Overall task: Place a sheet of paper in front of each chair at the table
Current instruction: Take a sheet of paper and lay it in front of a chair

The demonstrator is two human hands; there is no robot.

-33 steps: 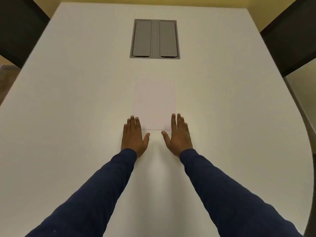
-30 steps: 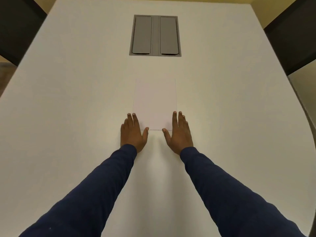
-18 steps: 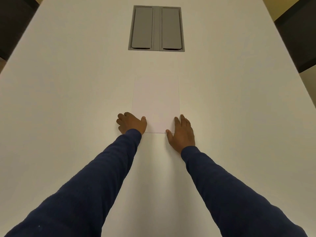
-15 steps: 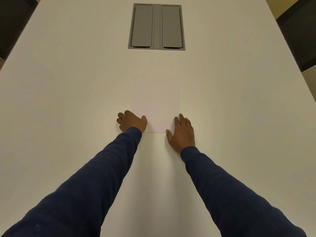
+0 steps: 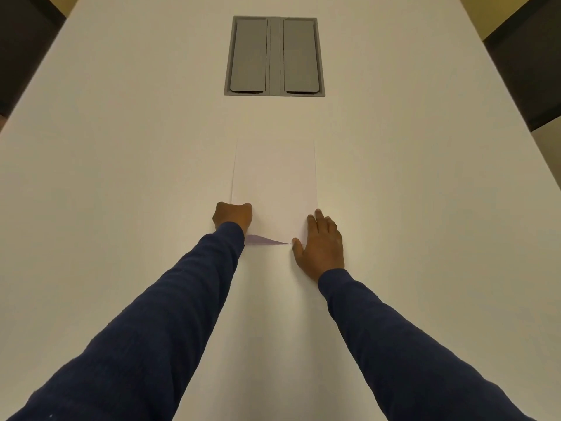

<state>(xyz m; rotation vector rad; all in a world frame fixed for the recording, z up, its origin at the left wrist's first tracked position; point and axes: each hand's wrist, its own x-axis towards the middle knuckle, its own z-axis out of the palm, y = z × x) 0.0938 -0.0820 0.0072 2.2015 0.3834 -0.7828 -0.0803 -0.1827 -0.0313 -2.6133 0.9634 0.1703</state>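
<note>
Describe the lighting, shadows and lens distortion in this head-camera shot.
Head view: dim, warm, even light, no glare; a dark shadow shows under the paper's lifted near edge by the left hand; the wide lens splays the table edges; all sharp.

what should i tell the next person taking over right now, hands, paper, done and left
Left hand: curled on the near left corner of the paper, lifting that corner so the near edge arches off the table.
Right hand: open, flat on the table at the paper's near right corner, holding it down.
The paper lies lengthwise mid-table, on the near side of the grey cable hatch. Whether it is one sheet or a stack cannot be told.
Done: no sheet is seen laid at any seat; dark chair backs show at the far corners.
Left: lift the top sheet and lay one in front of each chair.
</note>
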